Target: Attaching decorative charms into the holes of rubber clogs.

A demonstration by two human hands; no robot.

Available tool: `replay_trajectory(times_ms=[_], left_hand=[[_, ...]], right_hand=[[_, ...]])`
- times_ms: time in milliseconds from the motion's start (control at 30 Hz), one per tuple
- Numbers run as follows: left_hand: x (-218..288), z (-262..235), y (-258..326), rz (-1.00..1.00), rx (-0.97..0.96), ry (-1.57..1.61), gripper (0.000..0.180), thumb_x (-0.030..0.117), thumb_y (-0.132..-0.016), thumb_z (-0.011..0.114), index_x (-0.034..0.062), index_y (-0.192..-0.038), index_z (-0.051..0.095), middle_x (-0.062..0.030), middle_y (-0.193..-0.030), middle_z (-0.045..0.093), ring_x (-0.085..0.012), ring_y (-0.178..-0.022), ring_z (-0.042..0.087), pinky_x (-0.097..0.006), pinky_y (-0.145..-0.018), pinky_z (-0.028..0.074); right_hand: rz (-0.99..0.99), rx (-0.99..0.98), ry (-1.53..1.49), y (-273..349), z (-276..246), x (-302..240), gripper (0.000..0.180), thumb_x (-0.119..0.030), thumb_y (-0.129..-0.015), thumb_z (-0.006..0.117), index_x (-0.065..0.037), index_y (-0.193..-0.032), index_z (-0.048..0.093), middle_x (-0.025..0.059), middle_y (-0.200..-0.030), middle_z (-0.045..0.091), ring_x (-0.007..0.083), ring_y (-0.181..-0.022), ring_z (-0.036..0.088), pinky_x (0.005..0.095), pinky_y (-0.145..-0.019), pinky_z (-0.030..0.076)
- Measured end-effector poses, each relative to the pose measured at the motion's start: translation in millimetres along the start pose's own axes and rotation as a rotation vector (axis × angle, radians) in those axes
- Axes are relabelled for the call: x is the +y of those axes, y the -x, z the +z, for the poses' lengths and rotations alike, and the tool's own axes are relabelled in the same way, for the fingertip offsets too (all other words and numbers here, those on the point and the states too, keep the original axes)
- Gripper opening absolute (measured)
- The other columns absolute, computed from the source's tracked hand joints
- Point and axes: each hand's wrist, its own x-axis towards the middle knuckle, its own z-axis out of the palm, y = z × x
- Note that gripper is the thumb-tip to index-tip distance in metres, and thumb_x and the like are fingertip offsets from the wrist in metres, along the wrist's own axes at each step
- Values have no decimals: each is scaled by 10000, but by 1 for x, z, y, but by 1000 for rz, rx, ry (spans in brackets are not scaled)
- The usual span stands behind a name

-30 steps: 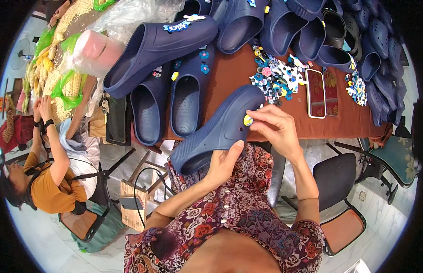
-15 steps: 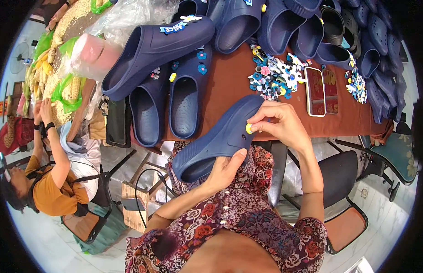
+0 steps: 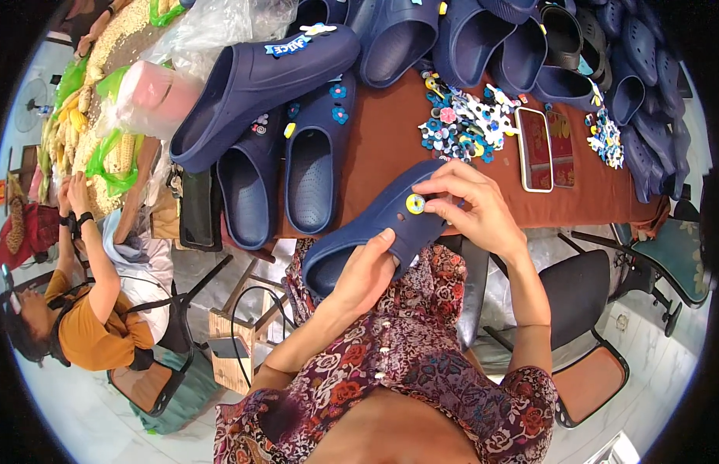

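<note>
A navy blue clog (image 3: 361, 230) is tilted above my lap at the table edge, its toe pointing away to the right. My left hand (image 3: 363, 274) grips it at the opening, thumb on top and fingers partly hidden by the shoe. On its upper sits a round yellow shoe charm (image 3: 415, 203) with a pale blue and dark centre. The thumb and forefinger of my right hand (image 3: 479, 210) close around this charm's edge. A bare hole shows in the upper below the charm. Beyond the toe lies a pile of loose charms (image 3: 460, 127).
Decorated clogs (image 3: 311, 189) stand left on the brown tablecloth (image 3: 383, 131), one clog (image 3: 259, 89) resting across others. More clogs (image 3: 653, 108) crowd the back and right. A white-edged phone (image 3: 536, 151) lies right of the charms. At left, another person (image 3: 104, 309) handles corn.
The clog has turned in my left hand so its upper faces me more. My right fingers have shifted up around the yellow charm, which now shows its face.
</note>
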Motion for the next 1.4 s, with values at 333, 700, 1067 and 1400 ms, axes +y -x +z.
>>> replay_trajectory(times_ms=[333,700,1067,1400], left_hand=[[-11,-8,-2,-56,-46,10,568,292,-934,520,-21,-1369,332,-116,-1376,424,-216,-1297,383,-392,-1120,255],[2,-4,-12,1,99,334,461,274,-915,495,4,-1287,463,-158,-1347,485,-279,-1279,430,-445,-1112,283],[14,-3,-22,126,18,389,558,266,-909,494,-29,-1360,346,-166,-1394,422,-273,-1310,387,-422,-1119,276],[6,4,-22,159,-1,255,535,273,-903,476,-5,-1348,373,-132,-1343,481,-243,-1258,445,-410,-1097,304]], right_hand=[[-86,-198,274,-5,-4,0,215,-140,-791,673,-85,-998,691,60,-898,557,235,-877,565,351,-750,457],[1,455,-50,16,-2,25,174,14,-853,616,-17,-1014,675,55,-931,609,123,-850,588,240,-740,475],[70,369,11,25,26,15,215,-19,-836,641,-68,-1042,680,62,-923,597,167,-845,587,267,-701,482],[-196,347,408,-13,35,-12,262,-128,-774,703,-81,-1030,672,74,-840,549,245,-772,550,362,-682,462]])
